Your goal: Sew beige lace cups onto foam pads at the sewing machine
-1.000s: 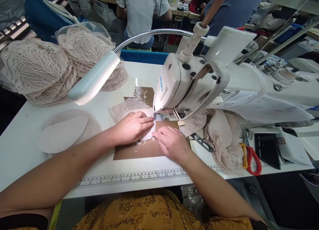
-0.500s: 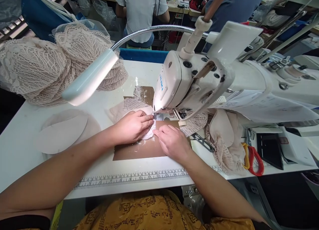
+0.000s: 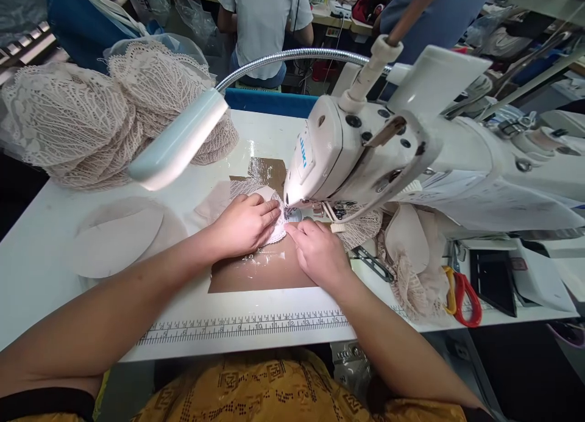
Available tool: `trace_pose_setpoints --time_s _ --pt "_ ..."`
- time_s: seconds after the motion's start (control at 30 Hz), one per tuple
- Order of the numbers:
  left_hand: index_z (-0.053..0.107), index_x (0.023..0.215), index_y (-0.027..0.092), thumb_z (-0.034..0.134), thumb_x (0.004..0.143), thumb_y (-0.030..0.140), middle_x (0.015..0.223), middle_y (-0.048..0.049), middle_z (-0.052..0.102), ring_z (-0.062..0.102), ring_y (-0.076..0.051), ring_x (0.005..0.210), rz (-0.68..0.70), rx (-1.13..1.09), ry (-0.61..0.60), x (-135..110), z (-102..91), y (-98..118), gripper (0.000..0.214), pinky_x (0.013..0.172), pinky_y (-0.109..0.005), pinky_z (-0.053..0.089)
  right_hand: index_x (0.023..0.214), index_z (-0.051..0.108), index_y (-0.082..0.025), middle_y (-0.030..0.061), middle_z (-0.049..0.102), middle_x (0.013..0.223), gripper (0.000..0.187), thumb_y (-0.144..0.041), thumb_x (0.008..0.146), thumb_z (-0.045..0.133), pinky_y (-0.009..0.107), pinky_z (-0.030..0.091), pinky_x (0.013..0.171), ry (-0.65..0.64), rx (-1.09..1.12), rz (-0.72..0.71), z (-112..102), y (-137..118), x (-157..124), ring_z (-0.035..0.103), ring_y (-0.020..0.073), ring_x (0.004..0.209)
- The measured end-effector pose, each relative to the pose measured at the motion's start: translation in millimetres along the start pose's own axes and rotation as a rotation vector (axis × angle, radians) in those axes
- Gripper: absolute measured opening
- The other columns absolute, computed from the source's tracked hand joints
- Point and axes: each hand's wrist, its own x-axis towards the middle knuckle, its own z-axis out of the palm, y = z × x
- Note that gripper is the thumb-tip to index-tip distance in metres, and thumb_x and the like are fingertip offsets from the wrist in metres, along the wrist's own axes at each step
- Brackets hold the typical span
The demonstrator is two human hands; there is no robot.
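Note:
A pale lace piece lies on a brown sheet under the needle of a white sewing machine. My left hand presses down on it with its fingers curled, just left of the needle. My right hand lies to the right, with its fingertips pinching the lace edge by the presser foot. More of the same lace fabric trails away behind my left hand.
A heap of lace pieces fills the back left. Flat beige cup pieces lie at the left, and a lamp head hangs over them. Sewn cups, snips and red-handled scissors sit at the right. People stand behind the table.
Both hands have slid a little away from me towards the needle, feeding the lace further under the machine. The view has shifted slightly.

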Motion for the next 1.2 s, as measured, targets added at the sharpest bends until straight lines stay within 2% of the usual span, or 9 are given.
trace_pose_setpoints --time_s 0.17,0.33,0.5,0.7,0.77,0.93,1.2 --pt "0.060 0.126 0.012 0.040 0.097 0.029 0.129 -0.0136 0.060 0.053 -0.028 0.097 -0.021 0.017 0.031 -4 1.5 -2 0.039 0.078 -0.042 0.042 0.126 0.065 -0.022 0.0075 0.069 0.093 0.044 -0.010 0.089 0.043 0.031 0.037 0.069 0.012 -0.008 0.066 3 3 0 0.056 0.0210 0.081" --pt "0.062 0.122 0.018 0.044 0.096 0.035 0.120 -0.0128 0.062 0.053 -0.026 0.096 0.145 -0.098 0.076 -12 -1.7 -4 0.036 0.085 -0.042 0.041 0.125 0.064 -0.021 0.0070 0.070 0.099 0.038 -0.017 0.092 0.045 0.033 0.038 0.068 0.045 0.062 0.126 3 7 -4 0.058 0.0216 0.081" --pt "0.066 0.114 0.020 0.047 0.095 0.035 0.102 -0.0112 0.064 0.055 -0.023 0.088 0.264 -0.203 0.058 -12 -4.1 0 0.031 0.083 -0.039 0.042 0.124 0.064 -0.019 0.0068 0.069 0.102 0.037 -0.016 0.092 0.045 0.032 0.040 0.071 0.080 0.129 0.047 0 4 -4 0.058 0.0207 0.083" --pt "0.070 0.104 0.018 0.046 0.096 0.032 0.090 -0.0092 0.066 0.056 -0.021 0.082 0.265 -0.266 0.007 -14 -9.6 4 0.028 0.084 -0.038 0.043 0.116 0.068 -0.020 0.0060 0.065 0.093 0.037 -0.009 0.087 0.048 0.031 0.038 0.070 0.008 0.091 -0.042 -2 0 -4 0.053 0.0182 0.077" --pt "0.070 0.105 0.018 0.047 0.096 0.031 0.093 -0.0094 0.068 0.057 -0.021 0.084 0.252 -0.294 0.015 -13 -10.2 4 0.028 0.084 -0.037 0.045 0.113 0.069 -0.020 0.0057 0.064 0.090 0.036 -0.007 0.086 0.048 0.031 0.036 0.071 0.000 0.062 -0.040 -2 0 -5 0.052 0.0180 0.077" --pt "0.067 0.115 0.013 0.042 0.099 0.024 0.119 -0.0118 0.068 0.057 -0.022 0.098 0.220 -0.262 0.063 -12 -4.0 8 0.031 0.084 -0.036 0.047 0.111 0.068 -0.021 0.0049 0.064 0.088 0.034 -0.008 0.087 0.049 0.032 0.033 0.069 0.006 0.012 -0.028 -3 -1 -8 0.050 0.0185 0.076" --pt "0.065 0.121 0.013 0.043 0.098 0.025 0.127 -0.0097 0.065 0.057 -0.023 0.095 0.161 -0.176 0.034 -13 -0.6 13 0.034 0.084 -0.038 0.048 0.114 0.067 -0.021 0.0057 0.067 0.090 0.034 -0.009 0.088 0.049 0.033 0.034 0.068 -0.010 -0.010 0.015 -4 -2 -6 0.052 0.0194 0.076"
